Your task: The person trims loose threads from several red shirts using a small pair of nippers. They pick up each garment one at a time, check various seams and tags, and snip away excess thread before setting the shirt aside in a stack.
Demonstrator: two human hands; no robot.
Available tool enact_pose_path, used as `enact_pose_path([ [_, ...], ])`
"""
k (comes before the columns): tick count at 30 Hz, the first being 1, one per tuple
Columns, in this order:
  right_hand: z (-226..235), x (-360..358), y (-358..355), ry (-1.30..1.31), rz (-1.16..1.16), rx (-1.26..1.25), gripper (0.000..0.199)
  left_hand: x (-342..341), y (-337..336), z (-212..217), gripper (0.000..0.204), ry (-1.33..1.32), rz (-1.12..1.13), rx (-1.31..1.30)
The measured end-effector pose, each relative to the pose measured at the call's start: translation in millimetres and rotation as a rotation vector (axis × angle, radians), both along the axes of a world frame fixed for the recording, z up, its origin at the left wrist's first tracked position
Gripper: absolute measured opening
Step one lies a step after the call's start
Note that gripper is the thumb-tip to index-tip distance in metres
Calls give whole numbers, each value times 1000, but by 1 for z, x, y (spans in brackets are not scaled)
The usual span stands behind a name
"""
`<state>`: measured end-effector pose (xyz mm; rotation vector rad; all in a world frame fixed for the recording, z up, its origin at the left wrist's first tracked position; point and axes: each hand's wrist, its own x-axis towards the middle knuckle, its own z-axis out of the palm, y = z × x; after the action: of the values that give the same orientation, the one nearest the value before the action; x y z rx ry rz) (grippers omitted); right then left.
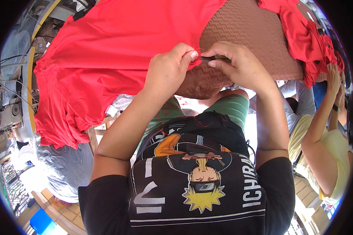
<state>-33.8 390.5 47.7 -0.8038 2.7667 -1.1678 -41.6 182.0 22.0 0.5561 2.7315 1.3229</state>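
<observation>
A large red garment [117,43] lies spread over the table, its left part hanging off the edge in folds. My left hand [169,66] pinches the garment's edge between thumb and fingers. Loose red threads [198,50] stick out just beyond the thumb. In my right hand [241,64] is a small pair of thread snips [206,58], held closed-fingered, with dark blades pointing left toward the pinched edge. The blade tips are close to the cloth; whether they touch it I cannot tell. My palm hides most of the handle.
The table has a brown, zigzag-textured cover [247,29]. At right, another person's hands [334,80] handle more red cloth [302,37]. A sewing machine [8,113] stands at the far left. Below it sits a clear plastic-wrapped bundle [60,168].
</observation>
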Motion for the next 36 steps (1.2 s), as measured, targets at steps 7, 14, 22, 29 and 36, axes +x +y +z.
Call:
enact_pose_path([
  [7, 0, -1, -5, 63, 1, 29, 17, 1, 1, 2, 20, 17, -4, -45],
  [14, -1, 8, -9, 118, -195, 1, 21, -2, -1, -6, 22, -153, 80, 393],
  [22, -2, 32, -32, 33, -330, -192, 18, -4, -9, 1, 21, -577, 256, 799],
  [29, -13, 35, -41, 233, -278, -48, 15, -3, -13, -2, 21, -653, 262, 871],
  [36, -11, 37, -46, 317, -287, 56, 15, 0, -14, 0, 22, -624, 209, 849],
])
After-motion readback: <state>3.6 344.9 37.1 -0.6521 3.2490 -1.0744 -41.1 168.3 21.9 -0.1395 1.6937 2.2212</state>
